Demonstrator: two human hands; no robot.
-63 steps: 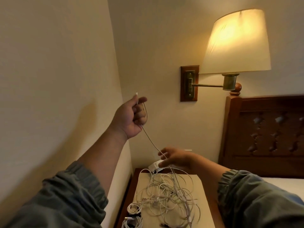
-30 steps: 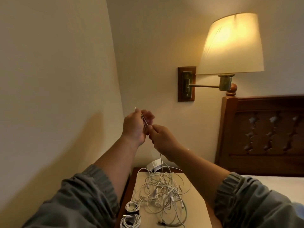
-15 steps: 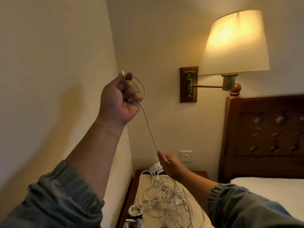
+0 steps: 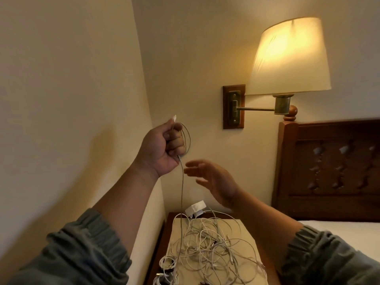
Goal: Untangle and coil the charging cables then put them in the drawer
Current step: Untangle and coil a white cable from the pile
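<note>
Your left hand grips the looped cable, which hangs below it; your right hand spreads wide just beside.

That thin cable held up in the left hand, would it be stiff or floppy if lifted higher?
Probably floppy: the thin cable hangs straight down from the left hand and curls in loose loops by the fingers. Likely light, as one fist carries it. It may snag, since its lower end runs into the tangle.

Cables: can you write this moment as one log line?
left hand: grips cable loops | right hand: open, holding nothing | tangle: on nightstand
</note>
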